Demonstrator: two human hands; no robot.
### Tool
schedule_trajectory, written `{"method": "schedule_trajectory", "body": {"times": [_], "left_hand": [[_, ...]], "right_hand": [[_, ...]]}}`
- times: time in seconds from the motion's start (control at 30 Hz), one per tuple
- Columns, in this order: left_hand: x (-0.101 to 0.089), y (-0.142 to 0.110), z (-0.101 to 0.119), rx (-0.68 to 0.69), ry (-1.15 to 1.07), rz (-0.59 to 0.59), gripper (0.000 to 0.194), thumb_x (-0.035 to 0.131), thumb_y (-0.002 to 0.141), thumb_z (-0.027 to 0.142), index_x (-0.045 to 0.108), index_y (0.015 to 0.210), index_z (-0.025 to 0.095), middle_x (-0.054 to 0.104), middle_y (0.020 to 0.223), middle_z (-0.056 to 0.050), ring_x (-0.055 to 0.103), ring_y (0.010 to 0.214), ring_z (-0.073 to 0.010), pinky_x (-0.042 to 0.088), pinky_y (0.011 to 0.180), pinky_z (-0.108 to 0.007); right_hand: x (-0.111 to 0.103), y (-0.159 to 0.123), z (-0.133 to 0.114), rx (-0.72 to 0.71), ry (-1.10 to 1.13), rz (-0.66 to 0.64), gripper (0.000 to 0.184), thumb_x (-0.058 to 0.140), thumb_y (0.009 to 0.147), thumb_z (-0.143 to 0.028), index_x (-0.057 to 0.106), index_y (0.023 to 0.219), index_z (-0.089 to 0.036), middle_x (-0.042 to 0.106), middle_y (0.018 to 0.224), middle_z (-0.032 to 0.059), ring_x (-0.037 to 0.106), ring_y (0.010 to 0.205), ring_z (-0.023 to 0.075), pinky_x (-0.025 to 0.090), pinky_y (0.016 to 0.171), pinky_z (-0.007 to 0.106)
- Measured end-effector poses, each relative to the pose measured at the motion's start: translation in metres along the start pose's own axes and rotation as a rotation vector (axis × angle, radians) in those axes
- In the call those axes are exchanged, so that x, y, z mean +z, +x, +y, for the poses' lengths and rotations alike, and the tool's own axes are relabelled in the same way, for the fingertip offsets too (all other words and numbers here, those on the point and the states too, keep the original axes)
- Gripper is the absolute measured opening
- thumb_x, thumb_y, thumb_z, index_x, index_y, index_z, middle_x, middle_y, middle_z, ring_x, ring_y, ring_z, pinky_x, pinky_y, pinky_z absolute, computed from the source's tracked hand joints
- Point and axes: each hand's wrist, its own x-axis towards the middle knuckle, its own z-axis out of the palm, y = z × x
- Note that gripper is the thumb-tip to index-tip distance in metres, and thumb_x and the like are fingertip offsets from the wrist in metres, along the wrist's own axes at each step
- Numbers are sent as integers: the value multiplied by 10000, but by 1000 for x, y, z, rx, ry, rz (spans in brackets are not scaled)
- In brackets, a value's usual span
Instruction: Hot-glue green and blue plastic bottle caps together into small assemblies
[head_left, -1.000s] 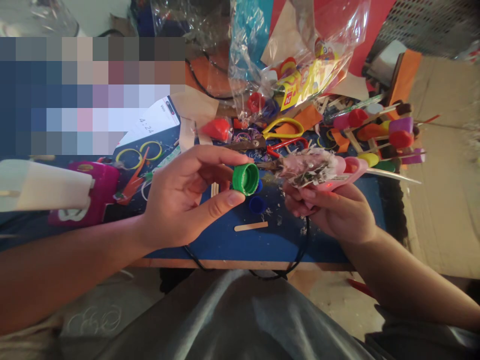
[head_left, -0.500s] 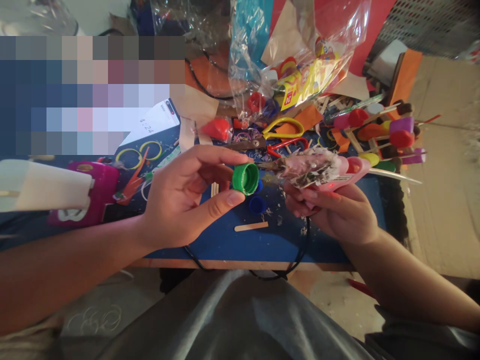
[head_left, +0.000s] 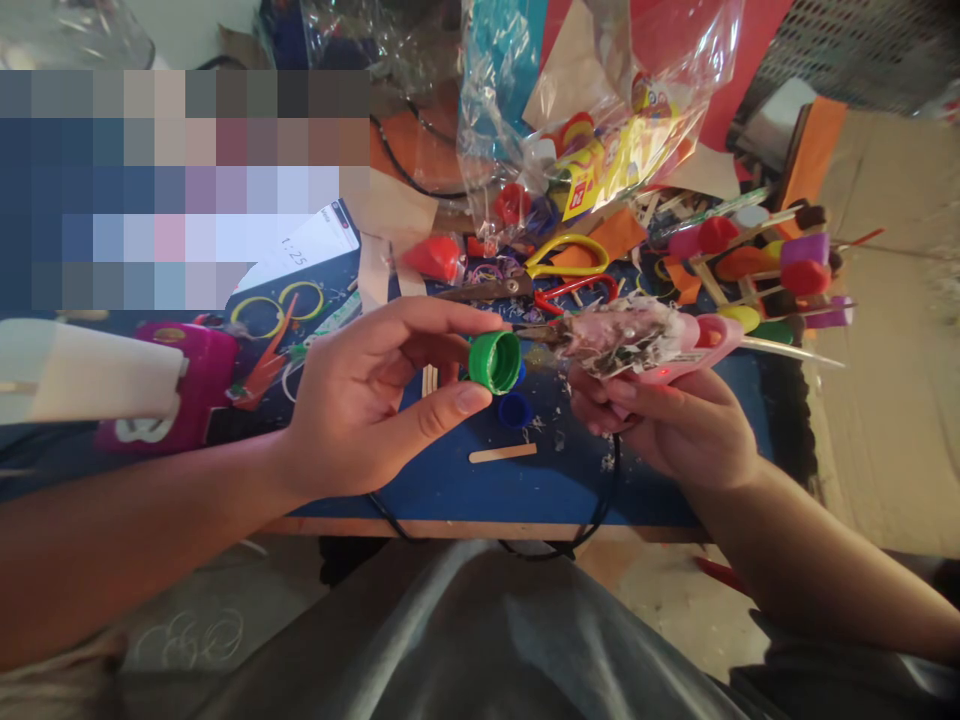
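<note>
Between thumb and fingertips, my left hand point(head_left: 375, 400) pinches a green bottle cap point(head_left: 495, 362), its hollow side facing right. My right hand point(head_left: 671, 425) is wrapped round the handle of a pink hot glue gun point(head_left: 622, 338). Its front is crusted with grey and white glue, a small red light glows on its side, and a clear glue stick point(head_left: 791, 352) juts from the rear. The nozzle points left, at the cap's upper rim; whether it touches cannot be told. Below the cap, blue bottle caps point(head_left: 515, 410) and a wooden craft stick point(head_left: 502, 453) lie on the blue tabletop point(head_left: 450, 490).
Scissors with yellow and red handles point(head_left: 570, 260) lie behind the cap. At the right stands a cluster of sticks with coloured caps point(head_left: 802, 262). A clear plastic bag point(head_left: 600, 120) is at the back. A magenta device point(head_left: 172, 390) and a phone point(head_left: 307, 250) are at the left. A black cord point(head_left: 611, 490) loops over the front edge.
The green cap and my left fingertips have shifted slightly right and down. The glue gun stays nearly in place, with its nozzle still by the cap's rim.
</note>
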Motion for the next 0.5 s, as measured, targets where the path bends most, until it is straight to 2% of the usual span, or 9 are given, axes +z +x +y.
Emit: {"method": "schedule_trajectory", "body": {"times": [0.13, 0.3, 0.5], "left_hand": [[-1, -1, -3, 9, 22, 12, 456, 961, 992, 168, 881, 1429, 269, 915, 1313, -93, 864, 914, -155, 767, 846, -237], [-4, 0, -6, 45, 20, -52, 513, 934, 995, 130, 859, 1485, 263, 903, 1325, -102, 854, 929, -155, 765, 846, -232], [-4, -1, -8, 16, 10, -43, 543, 1001, 946, 218, 877, 1464, 320, 915, 1271, -86, 860, 875, -195, 779, 772, -286]], "right_hand": [[0, -1, 1, -1, -4, 14, 481, 1153, 773, -469, 769, 662, -202, 617, 612, -9, 574, 563, 132, 482, 509, 274], [1, -1, 1, -5, -9, 19, 474, 1150, 776, -476, 776, 673, -203, 623, 620, -6, 551, 567, 131, 472, 507, 281], [2, -1, 0, -16, -23, 29, 467, 1146, 771, -464, 771, 657, -210, 589, 608, -5, 546, 584, 149, 441, 500, 299]]}}
